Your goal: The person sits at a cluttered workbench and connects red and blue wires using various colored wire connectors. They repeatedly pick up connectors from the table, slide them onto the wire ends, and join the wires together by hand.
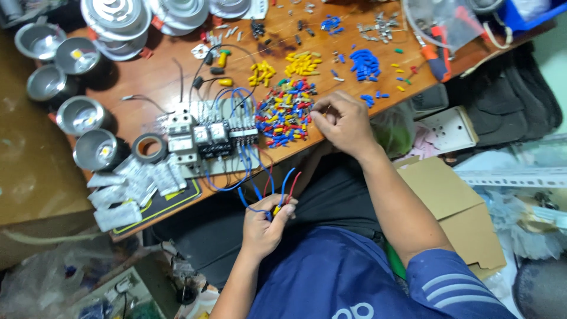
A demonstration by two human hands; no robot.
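Head view: the left hand (pixel 264 224) sits low in the middle of the frame, just below the table's near edge, its fingers curled together and pinching a small bundle of thin blue and red insulated wires (pixel 282 188). The wire ends stick up past the fingertips, and the blue strands loop up and left to a row of white and black electrical switching blocks on a rail (pixel 208 137) at the centre of the brown wooden table (pixel 159 77).

The right hand (pixel 342 123) is at the middle of the frame, right of the blocks, at the table's near edge. Its fingers are bent inward with the tips pressed together; whatever small piece they pinch is too tiny to make out. It touches the right side of a mixed heap of red, blue and yellow insulated wire terminals (pixel 284 112).

Above that heap lie a small pile of yellow terminals (pixel 302 62) and, further right, a pile of blue terminals (pixel 364 62). A roll of black tape (pixel 149 147) lies left of the blocks. Round silver recessed lamp housings (pixel 94 149) line the left edge of the table. A brown cardboard box (pixel 455 207) stands at the right, beside the right forearm.
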